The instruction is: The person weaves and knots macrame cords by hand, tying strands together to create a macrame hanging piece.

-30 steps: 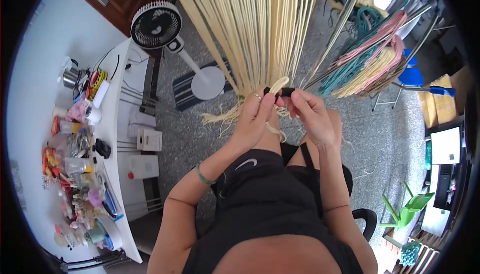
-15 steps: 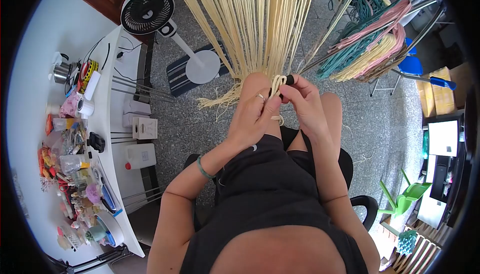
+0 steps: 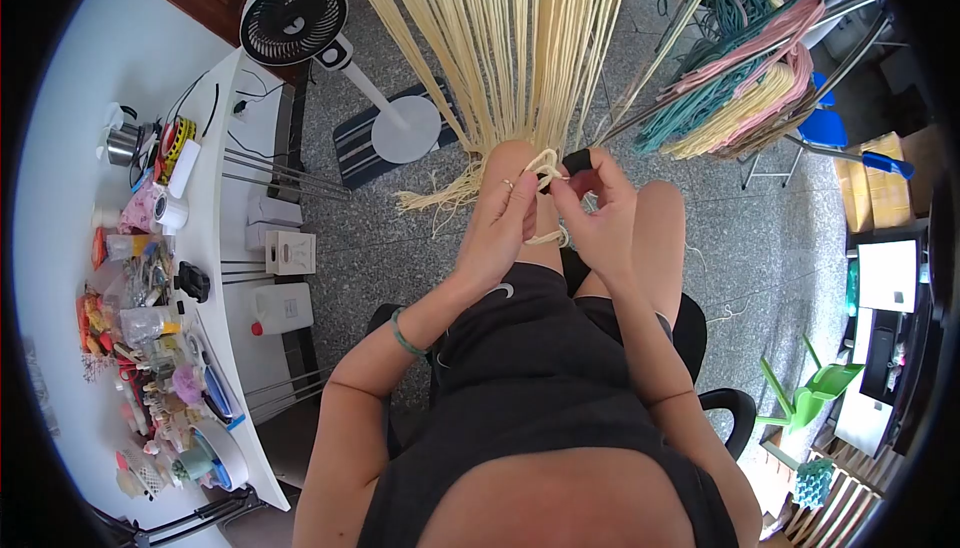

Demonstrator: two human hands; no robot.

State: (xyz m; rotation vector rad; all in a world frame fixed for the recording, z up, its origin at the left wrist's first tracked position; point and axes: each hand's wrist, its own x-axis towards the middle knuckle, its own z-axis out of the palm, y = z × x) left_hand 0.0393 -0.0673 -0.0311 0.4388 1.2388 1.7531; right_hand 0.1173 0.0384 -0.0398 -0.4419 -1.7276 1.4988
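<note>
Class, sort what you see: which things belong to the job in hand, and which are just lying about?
Part of the job:
- cord loop, at left hand and right hand
- hanging cords

Apparently just about:
- fan
- jug
- green chair
- coloured cords, perhaps spare

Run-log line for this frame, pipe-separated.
left hand: pinching cream cord | right hand: fingers at cord | hanging strands: beyond knees | fan: left side

Black sleeveless top (image 3: 530,398), black shorts (image 3: 525,293) — pale curved mark (image 3: 500,290) — green band (image 3: 402,334), ring (image 3: 508,185), black finger wrap (image 3: 577,162)
</note>
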